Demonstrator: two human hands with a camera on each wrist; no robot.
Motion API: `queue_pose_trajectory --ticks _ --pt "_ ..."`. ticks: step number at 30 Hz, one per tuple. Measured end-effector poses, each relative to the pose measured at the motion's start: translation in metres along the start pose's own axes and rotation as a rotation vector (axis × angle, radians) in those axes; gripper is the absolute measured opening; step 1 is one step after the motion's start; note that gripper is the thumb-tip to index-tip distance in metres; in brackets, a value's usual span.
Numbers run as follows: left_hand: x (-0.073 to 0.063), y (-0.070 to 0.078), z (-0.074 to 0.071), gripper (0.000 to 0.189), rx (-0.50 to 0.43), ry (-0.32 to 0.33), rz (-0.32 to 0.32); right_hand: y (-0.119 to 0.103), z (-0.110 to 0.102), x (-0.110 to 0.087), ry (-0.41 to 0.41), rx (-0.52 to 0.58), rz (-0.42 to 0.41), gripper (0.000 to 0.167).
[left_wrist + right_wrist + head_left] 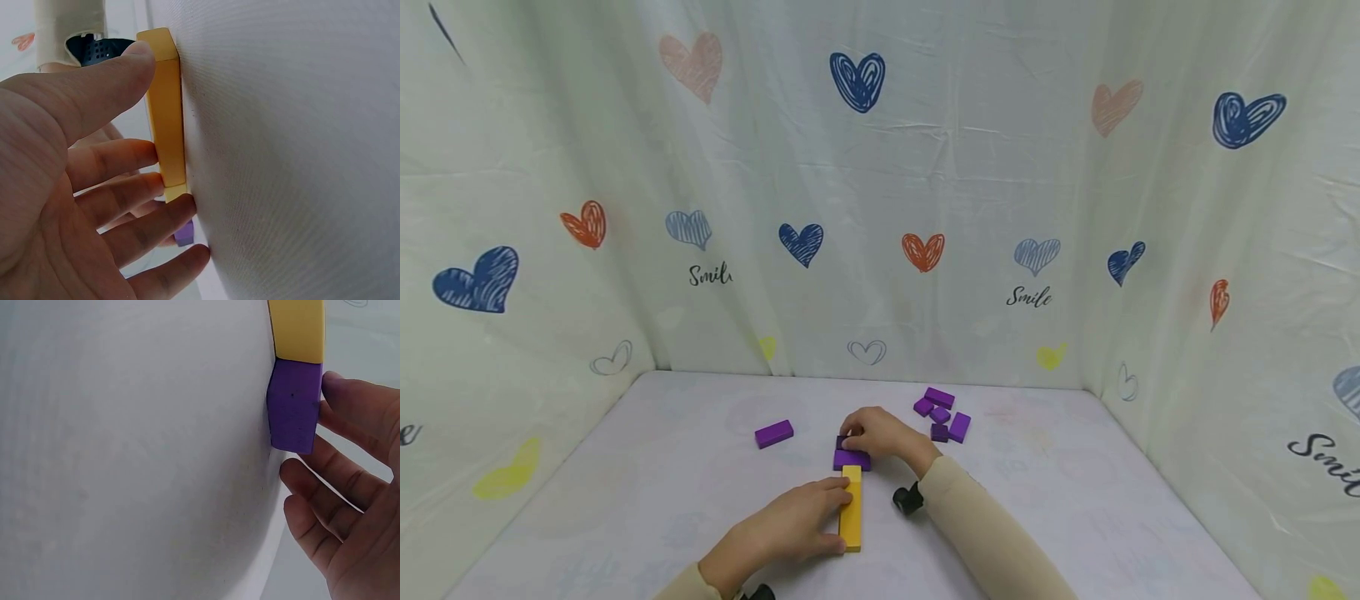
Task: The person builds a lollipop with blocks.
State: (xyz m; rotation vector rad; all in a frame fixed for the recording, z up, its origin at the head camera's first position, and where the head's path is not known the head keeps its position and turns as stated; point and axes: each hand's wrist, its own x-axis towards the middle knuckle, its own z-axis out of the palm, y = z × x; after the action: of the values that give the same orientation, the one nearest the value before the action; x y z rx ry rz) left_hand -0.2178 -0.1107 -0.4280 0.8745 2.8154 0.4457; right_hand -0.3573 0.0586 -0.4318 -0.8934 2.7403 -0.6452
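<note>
On the table, a long yellow bar (850, 521) points away from me, with a seam near its far end in the left wrist view. My left hand (801, 521) lies along its left side, thumb at the near end, fingers fairly straight and touching it. Crosswise at the bar's far end lies a purple block (855, 460), which meets the yellow in the right wrist view. Behind its left part is a small dark purple block (841, 442), pinched between thumb and fingers of my right hand (880, 433); those fingers partly hide it.
A single purple block (773, 433) lies to the left. Several purple blocks are grouped at the back right, among them an upright-looking rectangle (959, 427) and a dark cube (939, 432). A white curtain (880, 333) with printed hearts stands around the table (1037, 483).
</note>
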Motion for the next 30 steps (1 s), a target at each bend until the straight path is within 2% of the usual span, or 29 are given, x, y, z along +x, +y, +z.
queue_pose_trajectory --ticks 23,30 --pt "0.001 0.001 0.0 0.058 -0.007 -0.01 -0.011 -0.001 -0.001 -0.004 -0.001 0.014 0.005 0.024" --pt "0.001 0.003 -0.001 0.059 -0.012 -0.019 -0.026 0.012 -0.008 -0.014 0.03 0.018 0.033 0.029"
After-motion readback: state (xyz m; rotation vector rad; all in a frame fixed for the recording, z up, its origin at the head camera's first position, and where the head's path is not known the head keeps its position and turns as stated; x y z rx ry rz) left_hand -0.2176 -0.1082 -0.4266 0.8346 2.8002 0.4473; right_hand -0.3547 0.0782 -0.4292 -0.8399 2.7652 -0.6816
